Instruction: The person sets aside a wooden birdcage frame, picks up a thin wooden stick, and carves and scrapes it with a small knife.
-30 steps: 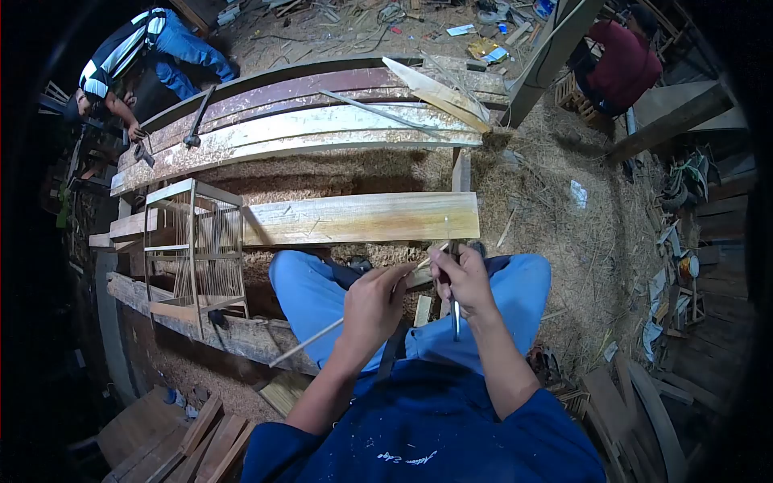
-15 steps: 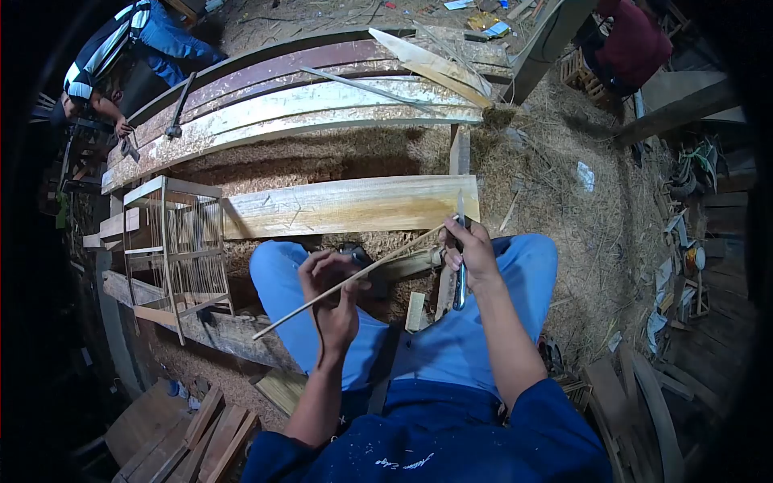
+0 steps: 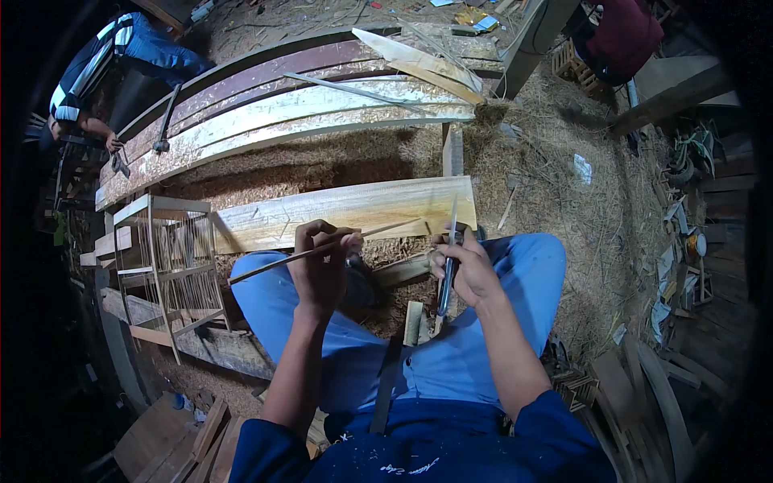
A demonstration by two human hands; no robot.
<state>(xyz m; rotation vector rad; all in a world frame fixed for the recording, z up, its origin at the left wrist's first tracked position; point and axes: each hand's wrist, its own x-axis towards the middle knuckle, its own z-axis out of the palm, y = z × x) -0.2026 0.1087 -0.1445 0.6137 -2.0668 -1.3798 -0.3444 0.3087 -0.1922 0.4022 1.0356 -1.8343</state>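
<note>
My left hand point(image 3: 320, 270) is closed around a thin wooden stick point(image 3: 270, 266), which slants up to the right over my knees. A knife point(image 3: 448, 270) is gripped in my right hand point(image 3: 469, 270), its blade pointing away from me and its dark handle lying along the palm. The stick's right tip stops short of the knife, so the two are apart. Beyond both hands lies a pale wooden plank point(image 3: 346, 205). To the left stands a small wooden frame with many thin upright slats, like a cage point(image 3: 171, 270).
A long bench of boards point(image 3: 298, 109) strewn with shavings runs across the back. A co-worker in a striped shirt point(image 3: 93, 64) is at its left end; another person in a dark red top point(image 3: 624, 40) is at upper right. Scrap wood point(image 3: 636, 402) lies at lower right.
The stick's right end has left my right hand. My left hand has closed around the stick and risen slightly with it. My right hand still holds the knife, a little lower.
</note>
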